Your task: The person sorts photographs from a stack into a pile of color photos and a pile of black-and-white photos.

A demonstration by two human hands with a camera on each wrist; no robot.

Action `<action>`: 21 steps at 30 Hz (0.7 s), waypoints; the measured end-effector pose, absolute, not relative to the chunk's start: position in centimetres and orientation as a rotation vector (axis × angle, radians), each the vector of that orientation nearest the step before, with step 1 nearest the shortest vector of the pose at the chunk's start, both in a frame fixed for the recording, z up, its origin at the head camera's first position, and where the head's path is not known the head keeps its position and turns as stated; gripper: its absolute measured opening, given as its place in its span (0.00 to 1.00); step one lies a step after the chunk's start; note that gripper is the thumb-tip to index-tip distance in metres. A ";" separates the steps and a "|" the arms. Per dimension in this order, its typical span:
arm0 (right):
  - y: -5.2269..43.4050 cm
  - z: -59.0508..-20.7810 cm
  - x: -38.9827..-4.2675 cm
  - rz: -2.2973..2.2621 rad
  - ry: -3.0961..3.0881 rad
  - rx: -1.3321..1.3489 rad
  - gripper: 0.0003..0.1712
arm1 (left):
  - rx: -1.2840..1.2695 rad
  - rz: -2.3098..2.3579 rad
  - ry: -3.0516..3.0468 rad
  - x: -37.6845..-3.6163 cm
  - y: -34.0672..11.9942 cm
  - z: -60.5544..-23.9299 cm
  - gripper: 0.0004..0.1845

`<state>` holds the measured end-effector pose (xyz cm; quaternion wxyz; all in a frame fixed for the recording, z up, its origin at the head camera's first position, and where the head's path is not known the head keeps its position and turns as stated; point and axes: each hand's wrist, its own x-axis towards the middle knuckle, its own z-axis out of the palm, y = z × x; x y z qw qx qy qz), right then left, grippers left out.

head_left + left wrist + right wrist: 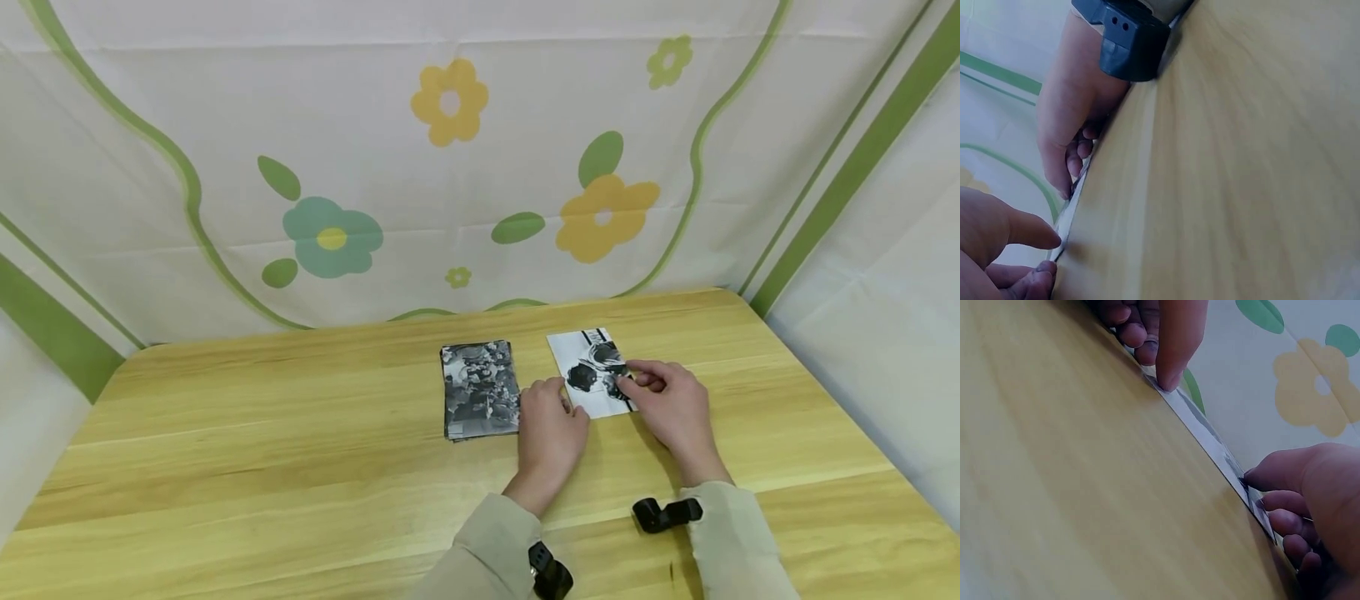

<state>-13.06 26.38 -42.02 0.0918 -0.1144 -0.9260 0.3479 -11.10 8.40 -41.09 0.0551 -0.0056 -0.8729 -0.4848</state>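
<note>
A black-and-white photo print (577, 350) on a white ground, with dark rounded figures, lies slightly turned on the wooden table. At its lower left edge my left hand (551, 429) bends thumb and fingers round the near corner. My right hand (675, 408) pinches the right edge, thumb on the printed face. Seen low in the right wrist view, the print (1210, 447) is a thin pale strip between the left hand (1175, 337) and the right hand (1322, 506). A stack of grey photo prints (480, 387) lies just left of my left hand, edges slightly uneven.
The wooden tabletop (262, 450) stretches widely to the left. Behind it hangs a white cloth (375, 150) with flowers and green lines, and more cloth closes in the right side. Black wrist cameras (663, 512) sit on both beige sleeves.
</note>
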 end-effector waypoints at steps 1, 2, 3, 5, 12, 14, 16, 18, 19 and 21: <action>26.3 -42.0 -13.1 1.037 -2.749 -0.343 0.22 | -0.014 -1.473 -2.650 -11.1 8.4 -41.0 0.19; 26.3 -41.9 -13.1 1.041 -2.746 -0.346 0.22 | -0.009 -1.476 -2.652 -11.1 8.4 -40.9 0.19; 26.2 -41.8 -13.1 1.049 -2.743 -0.353 0.22 | -0.006 -1.481 -2.653 -11.0 8.4 -40.8 0.20; 26.1 -41.6 -13.1 1.067 -2.744 -0.378 0.22 | 0.001 -1.494 -2.656 -11.0 8.3 -40.6 0.20; 25.8 -41.2 -12.9 1.167 -2.681 -0.471 0.23 | -0.025 -1.668 -2.603 -10.6 7.3 -39.8 0.23; 25.5 -40.7 -12.8 1.207 -2.651 -0.494 0.23 | -0.059 -1.748 -2.563 -10.5 6.7 -39.6 0.21; 25.0 -40.1 -12.8 1.243 -2.628 -0.504 0.22 | -0.078 -1.820 -2.527 -10.4 5.8 -39.3 0.20; 24.4 -39.5 -12.7 1.280 -2.612 -0.499 0.22 | -0.067 -1.861 -2.499 -10.5 4.8 -39.0 0.18; 24.0 -39.2 -12.6 1.299 -2.607 -0.490 0.22 | -0.062 -1.865 -2.489 -10.6 4.2 -38.9 0.17; 23.2 -38.7 -12.5 1.365 -2.587 -0.456 0.22 | -0.024 -1.873 -2.484 -10.7 2.9 -38.5 0.16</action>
